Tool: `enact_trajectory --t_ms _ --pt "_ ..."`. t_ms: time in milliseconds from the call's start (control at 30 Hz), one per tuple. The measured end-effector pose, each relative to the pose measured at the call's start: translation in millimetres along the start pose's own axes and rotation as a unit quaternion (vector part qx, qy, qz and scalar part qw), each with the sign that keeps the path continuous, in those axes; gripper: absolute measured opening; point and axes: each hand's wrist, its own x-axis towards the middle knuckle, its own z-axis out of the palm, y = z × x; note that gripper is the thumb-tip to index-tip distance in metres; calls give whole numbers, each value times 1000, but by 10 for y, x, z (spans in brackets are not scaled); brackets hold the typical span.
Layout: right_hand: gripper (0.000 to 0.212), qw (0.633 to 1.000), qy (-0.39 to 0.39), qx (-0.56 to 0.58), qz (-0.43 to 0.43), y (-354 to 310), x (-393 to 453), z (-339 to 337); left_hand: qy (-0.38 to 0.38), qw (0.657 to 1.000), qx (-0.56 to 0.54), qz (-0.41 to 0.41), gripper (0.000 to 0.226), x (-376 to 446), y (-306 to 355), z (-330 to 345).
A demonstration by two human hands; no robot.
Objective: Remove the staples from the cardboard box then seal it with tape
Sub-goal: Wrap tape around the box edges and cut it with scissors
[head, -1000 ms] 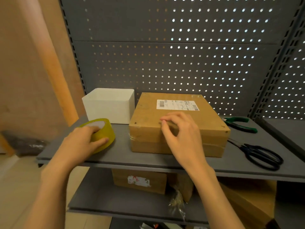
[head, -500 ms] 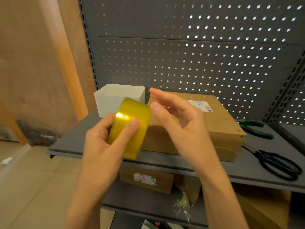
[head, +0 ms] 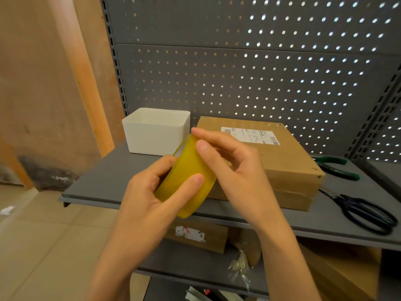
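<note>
I see my left hand (head: pixel 149 192) closed around the tape (head: pixel 186 181), held above the shelf (head: pixel 104 183) edge. My right hand (head: pixel 234 168) pinches the roll's top rim with fingertips. The box (head: pixel 282 161) lies closed on the shelf; the white bin (head: pixel 156 135) beside it looks empty, though its floor is hidden.
</note>
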Motion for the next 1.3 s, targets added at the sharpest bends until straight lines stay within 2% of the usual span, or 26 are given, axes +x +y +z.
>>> enact_trajectory --t_ms 167,400,567,767,900,1067,1167,1300 --pt "21 999 29 26 18 11 28 -60 -24 1000 6 6 17 -16 8 10" --pt "18 995 68 72 31 69 14 -125 -47 998 49 19 19 -9 4 48" --pt "16 981 65 157 89 136 69 -162 -60 995 76 23 22 -12 -12 36" --pt "18 982 78 138 98 179 103 -148 -67 991 115 26 33 7 -52 47" --pt "21 983 100 130 80 162 102 -88 -35 995 96 -1 28 19 -42 79" --pt "23 995 66 71 29 112 62 56 -14 997 74 -34 26 64 -63 86" --pt "24 988 55 136 43 89 71 25 15 997 70 -35 29 88 -86 84" --pt "25 973 -4 229 30 43 39 9 62 995 79 -30 37 113 -68 29"
